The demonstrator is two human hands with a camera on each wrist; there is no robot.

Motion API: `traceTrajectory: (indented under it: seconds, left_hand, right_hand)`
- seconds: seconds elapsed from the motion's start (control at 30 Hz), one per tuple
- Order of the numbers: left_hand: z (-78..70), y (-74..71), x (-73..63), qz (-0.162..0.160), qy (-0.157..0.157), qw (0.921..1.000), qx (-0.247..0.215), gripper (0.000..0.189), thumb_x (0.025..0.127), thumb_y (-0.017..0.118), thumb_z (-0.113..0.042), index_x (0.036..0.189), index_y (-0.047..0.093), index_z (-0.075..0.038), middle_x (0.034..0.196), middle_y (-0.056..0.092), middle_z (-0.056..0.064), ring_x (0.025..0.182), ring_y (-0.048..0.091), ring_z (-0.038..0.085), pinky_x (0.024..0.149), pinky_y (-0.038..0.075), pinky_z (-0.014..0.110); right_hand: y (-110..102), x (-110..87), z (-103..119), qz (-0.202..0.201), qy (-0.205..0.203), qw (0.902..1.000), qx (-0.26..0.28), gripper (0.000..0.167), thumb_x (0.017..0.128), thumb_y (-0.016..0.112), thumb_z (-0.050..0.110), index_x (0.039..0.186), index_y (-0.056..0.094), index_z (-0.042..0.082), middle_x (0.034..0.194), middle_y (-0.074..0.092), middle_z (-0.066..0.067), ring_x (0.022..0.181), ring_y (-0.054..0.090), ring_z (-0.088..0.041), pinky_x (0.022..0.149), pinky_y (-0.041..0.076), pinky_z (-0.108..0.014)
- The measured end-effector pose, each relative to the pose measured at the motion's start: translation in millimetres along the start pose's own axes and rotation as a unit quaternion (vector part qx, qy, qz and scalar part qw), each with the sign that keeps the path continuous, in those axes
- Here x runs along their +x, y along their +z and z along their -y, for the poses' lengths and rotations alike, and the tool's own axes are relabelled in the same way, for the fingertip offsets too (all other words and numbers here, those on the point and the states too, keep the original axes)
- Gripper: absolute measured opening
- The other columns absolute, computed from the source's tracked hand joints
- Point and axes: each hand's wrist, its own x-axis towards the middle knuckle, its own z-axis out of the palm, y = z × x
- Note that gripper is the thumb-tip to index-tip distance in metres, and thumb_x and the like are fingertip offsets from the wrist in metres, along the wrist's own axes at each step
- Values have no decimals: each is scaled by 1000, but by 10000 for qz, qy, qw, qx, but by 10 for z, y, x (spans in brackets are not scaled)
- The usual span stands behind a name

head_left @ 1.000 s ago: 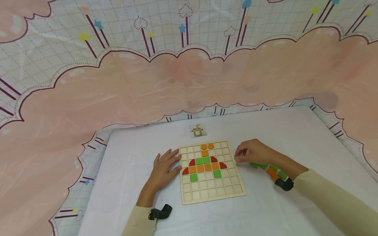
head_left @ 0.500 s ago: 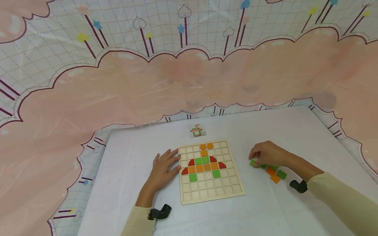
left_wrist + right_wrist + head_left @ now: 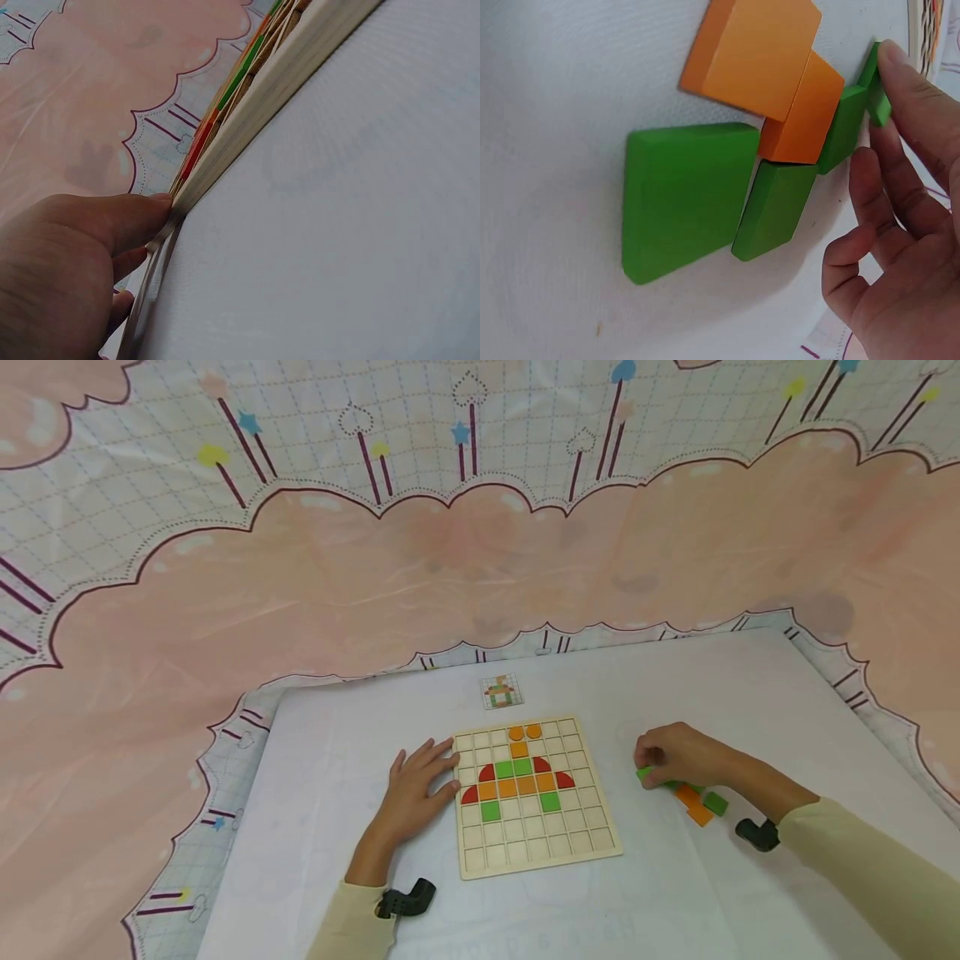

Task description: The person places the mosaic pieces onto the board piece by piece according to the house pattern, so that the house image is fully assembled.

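A wooden grid board (image 3: 536,853) lies on the white table, with red, orange and green pieces in its cells. My left hand (image 3: 416,789) rests by its left edge, fingers extended, the thumb and fingertips touching the rim. To the board's right, my right hand (image 3: 682,753) pinches a green square tile (image 3: 878,94) between thumb and finger, at the end of a small group of loose tiles. In the right wrist view, that group includes a large-looking green tile (image 3: 686,199) and an orange tile (image 3: 757,52). The hand hides part of the group in the head view.
A small picture card (image 3: 501,692) with a coloured pattern on a grid lies behind the board. The white table (image 3: 337,735) ends at the back against a pink and white patterned cloth (image 3: 450,568).
My right hand has moved right, from beside the board's edge to the loose tiles, and has taken hold of a green tile. My left hand has stayed at the board.
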Motion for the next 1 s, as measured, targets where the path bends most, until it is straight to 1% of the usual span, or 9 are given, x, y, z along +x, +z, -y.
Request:
traceTrajectory:
  seconds: [0.13, 0.27, 0.37, 0.47, 0.73, 0.87, 1.0]
  left_hand:
    - [1, 1, 1, -2, 2, 10000, 2, 47, 96, 68, -32, 140, 64, -16, 160, 47, 0, 155, 31, 30, 124, 7, 65]
    - [3, 2, 0, 0, 5, 10000, 11, 47, 97, 68, -33, 140, 64, -17, 160, 47, 0, 155, 31, 30, 124, 7, 65]
    - [-1, -1, -1, 3, 0, 10000, 13, 47, 97, 68, -33, 140, 64, -17, 160, 47, 0, 155, 31, 30, 124, 7, 65]
    - [-9, -4, -3, 0, -8, 10000, -7, 47, 96, 68, -33, 140, 64, -17, 160, 47, 0, 155, 31, 30, 124, 7, 65]
    - [-3, 2, -7, -45, 22, 10000, 3, 47, 96, 68, -33, 140, 64, -17, 159, 48, 0, 154, 32, 30, 124, 8, 65]
    - [-1, 4, -9, -69, 38, 10000, 2, 46, 96, 68, -33, 140, 64, -17, 159, 48, 0, 154, 32, 31, 124, 8, 65]
    - [-8, -3, -10, -50, 41, 10000, -38, 46, 97, 68, -33, 140, 64, -17, 159, 47, 0, 154, 32, 31, 124, 8, 65]
  right_hand:
    - [10, 10, 5, -60, -86, 9999, 76, 16, 84, 84, 24, 92, 70, 22, 80, 59, 10, 79, 53, -10, 69, 49, -21]
    - [17, 41, 16, -120, -199, 9994, 243, 13, 86, 83, 24, 91, 71, 22, 78, 58, 9, 77, 53, -9, 66, 48, -21]
    - [34, 96, 43, -174, -262, 9987, 395, 12, 85, 83, 23, 89, 71, 23, 77, 59, 9, 75, 54, -9, 64, 48, -21]
    - [63, 171, 98, -200, -317, 9977, 558, 12, 85, 84, 23, 89, 72, 25, 77, 60, 10, 76, 56, -10, 65, 49, -21]
    - [133, 407, 359, -105, -784, 9945, 683, 9, 88, 81, 21, 92, 74, 25, 82, 64, 12, 82, 58, -11, 75, 53, -24]
    - [159, 532, 540, 52, -893, 9935, 699, 9, 90, 79, 21, 95, 74, 26, 87, 66, 13, 85, 59, -10, 79, 54, -23]
    - [207, 631, 730, 236, -969, 9918, 793, 7, 92, 77, 19, 97, 74, 23, 88, 66, 11, 86, 59, -11, 80, 53, -23]
